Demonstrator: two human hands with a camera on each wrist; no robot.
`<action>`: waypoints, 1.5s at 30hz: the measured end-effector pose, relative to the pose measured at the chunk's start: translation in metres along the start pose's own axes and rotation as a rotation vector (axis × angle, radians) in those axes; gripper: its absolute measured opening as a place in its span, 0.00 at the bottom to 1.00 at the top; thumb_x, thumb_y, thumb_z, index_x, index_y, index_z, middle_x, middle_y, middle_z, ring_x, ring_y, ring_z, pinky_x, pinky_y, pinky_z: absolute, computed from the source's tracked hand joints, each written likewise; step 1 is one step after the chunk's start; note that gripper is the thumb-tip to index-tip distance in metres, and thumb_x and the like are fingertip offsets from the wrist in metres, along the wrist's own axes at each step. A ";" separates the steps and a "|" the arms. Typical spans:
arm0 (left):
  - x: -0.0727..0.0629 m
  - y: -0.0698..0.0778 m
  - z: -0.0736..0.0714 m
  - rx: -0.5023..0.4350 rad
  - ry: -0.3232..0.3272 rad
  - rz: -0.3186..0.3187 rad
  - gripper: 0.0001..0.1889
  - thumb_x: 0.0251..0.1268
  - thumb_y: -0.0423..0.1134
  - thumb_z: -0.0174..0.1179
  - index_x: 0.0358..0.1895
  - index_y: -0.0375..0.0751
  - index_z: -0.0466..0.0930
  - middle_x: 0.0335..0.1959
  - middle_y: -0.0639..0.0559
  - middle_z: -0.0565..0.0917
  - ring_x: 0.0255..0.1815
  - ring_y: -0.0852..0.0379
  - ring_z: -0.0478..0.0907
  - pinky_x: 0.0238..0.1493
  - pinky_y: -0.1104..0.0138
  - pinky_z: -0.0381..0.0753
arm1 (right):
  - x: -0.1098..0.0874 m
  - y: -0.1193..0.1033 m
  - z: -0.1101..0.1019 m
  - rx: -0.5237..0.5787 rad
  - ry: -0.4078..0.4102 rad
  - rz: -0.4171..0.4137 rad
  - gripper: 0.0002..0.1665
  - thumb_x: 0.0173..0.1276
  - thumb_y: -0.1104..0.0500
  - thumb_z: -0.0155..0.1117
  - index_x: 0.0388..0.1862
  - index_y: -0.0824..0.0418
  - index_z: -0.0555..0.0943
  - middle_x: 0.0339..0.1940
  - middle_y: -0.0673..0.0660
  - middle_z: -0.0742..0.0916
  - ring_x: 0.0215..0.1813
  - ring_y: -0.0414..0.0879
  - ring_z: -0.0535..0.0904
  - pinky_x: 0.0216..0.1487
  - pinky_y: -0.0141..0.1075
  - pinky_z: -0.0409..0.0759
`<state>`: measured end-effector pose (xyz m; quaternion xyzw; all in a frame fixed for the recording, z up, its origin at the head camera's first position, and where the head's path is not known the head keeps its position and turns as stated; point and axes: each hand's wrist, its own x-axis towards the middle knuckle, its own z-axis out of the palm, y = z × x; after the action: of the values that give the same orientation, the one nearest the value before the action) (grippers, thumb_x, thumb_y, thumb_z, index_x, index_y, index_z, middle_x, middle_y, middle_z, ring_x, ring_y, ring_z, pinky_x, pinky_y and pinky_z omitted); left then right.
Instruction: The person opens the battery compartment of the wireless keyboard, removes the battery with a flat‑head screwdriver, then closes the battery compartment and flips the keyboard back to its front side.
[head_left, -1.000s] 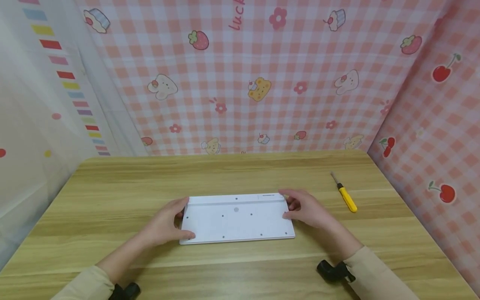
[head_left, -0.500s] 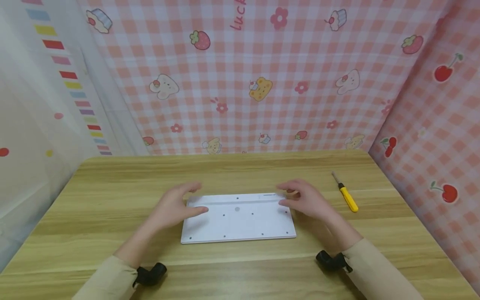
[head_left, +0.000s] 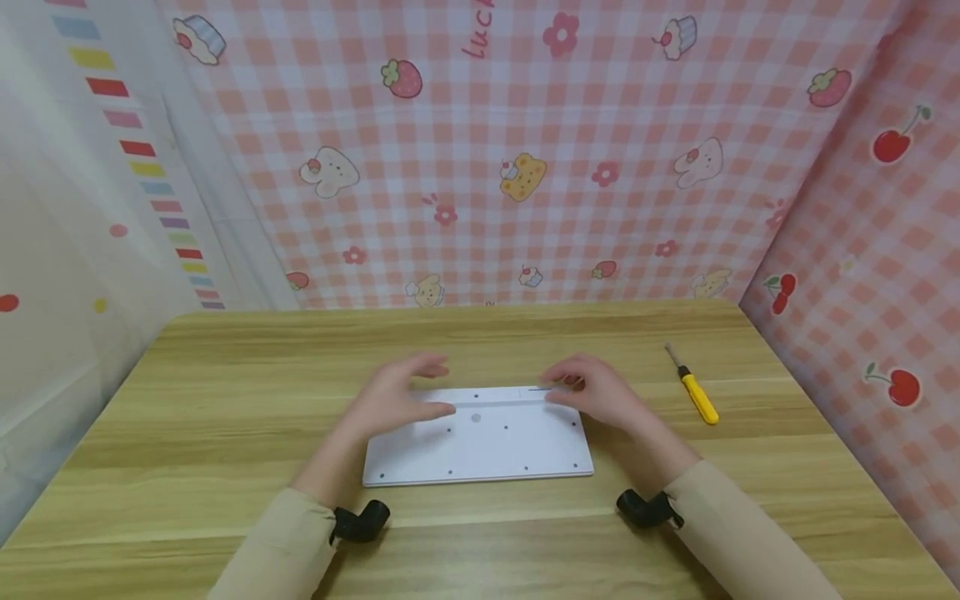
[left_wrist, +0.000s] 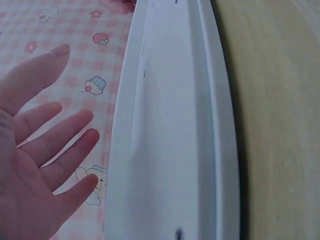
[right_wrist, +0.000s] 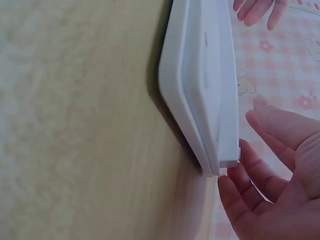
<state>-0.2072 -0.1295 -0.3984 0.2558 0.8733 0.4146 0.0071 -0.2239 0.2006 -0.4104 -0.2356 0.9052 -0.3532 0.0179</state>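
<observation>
A white keyboard (head_left: 480, 450) lies underside up on the table, with small dark screws and a raised strip along its far side. My left hand (head_left: 390, 400) hovers over its far left part, fingers spread and holding nothing. In the left wrist view, a gap shows between that hand (left_wrist: 35, 170) and the keyboard (left_wrist: 165, 110). At the far right corner is my right hand (head_left: 603, 396), thumb over the strip and fingers loosely bent. The right wrist view has its fingertips (right_wrist: 225, 182) right at the corner of the keyboard (right_wrist: 200, 95), with the thumb apart from it.
A yellow-handled screwdriver (head_left: 699, 398) lies to the right of the keyboard, its tip pointing away. The wooden table (head_left: 187, 417) ends at a pink checked cloth (head_left: 450, 125) behind. Black wrist cameras (head_left: 362, 522) sit on both sleeves.
My left hand has let go of the keyboard's left edge and moved up and right over it. My right hand has shifted slightly left and away from the right edge. The keyboard stays put.
</observation>
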 end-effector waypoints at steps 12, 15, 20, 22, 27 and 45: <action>0.020 -0.006 0.014 -0.039 -0.110 0.014 0.35 0.51 0.38 0.76 0.65 0.36 0.75 0.52 0.44 0.85 0.55 0.48 0.81 0.65 0.51 0.71 | 0.007 0.002 0.004 0.028 -0.019 0.059 0.07 0.64 0.64 0.71 0.41 0.59 0.88 0.39 0.51 0.86 0.37 0.46 0.72 0.40 0.38 0.73; 0.024 -0.007 0.017 -0.046 -0.130 0.000 0.33 0.51 0.35 0.75 0.64 0.36 0.76 0.50 0.45 0.86 0.53 0.49 0.82 0.63 0.53 0.74 | 0.009 0.002 0.005 0.033 -0.022 0.085 0.06 0.64 0.63 0.72 0.40 0.58 0.88 0.38 0.50 0.85 0.37 0.46 0.72 0.40 0.38 0.73; 0.029 -0.008 0.020 -0.056 -0.158 -0.038 0.29 0.53 0.30 0.73 0.61 0.37 0.79 0.49 0.46 0.87 0.51 0.51 0.82 0.58 0.58 0.78 | 0.012 0.002 0.007 0.031 -0.019 0.108 0.05 0.63 0.62 0.72 0.38 0.57 0.88 0.36 0.50 0.85 0.36 0.46 0.72 0.39 0.38 0.72; 0.030 -0.009 0.020 -0.057 -0.162 -0.059 0.27 0.53 0.29 0.72 0.60 0.38 0.80 0.49 0.48 0.87 0.51 0.52 0.82 0.58 0.59 0.78 | 0.013 0.002 0.008 0.029 -0.017 0.114 0.05 0.63 0.62 0.73 0.38 0.58 0.88 0.36 0.50 0.84 0.36 0.46 0.72 0.39 0.38 0.72; 0.031 -0.011 0.021 -0.060 -0.153 -0.086 0.24 0.54 0.27 0.70 0.58 0.39 0.82 0.49 0.48 0.86 0.51 0.51 0.82 0.57 0.58 0.78 | 0.014 0.001 0.009 0.017 -0.020 0.131 0.04 0.63 0.62 0.73 0.37 0.57 0.88 0.36 0.51 0.84 0.38 0.47 0.73 0.40 0.39 0.72; 0.032 -0.015 0.025 -0.058 -0.149 -0.161 0.16 0.56 0.29 0.70 0.50 0.43 0.88 0.50 0.50 0.86 0.52 0.52 0.80 0.58 0.59 0.78 | 0.018 -0.005 0.006 -0.034 -0.055 0.077 0.02 0.63 0.64 0.71 0.35 0.61 0.86 0.31 0.51 0.81 0.34 0.46 0.71 0.36 0.37 0.72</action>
<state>-0.2359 -0.1052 -0.4198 0.2145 0.8757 0.4176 0.1128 -0.2364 0.1858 -0.4087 -0.2108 0.9186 -0.3301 0.0524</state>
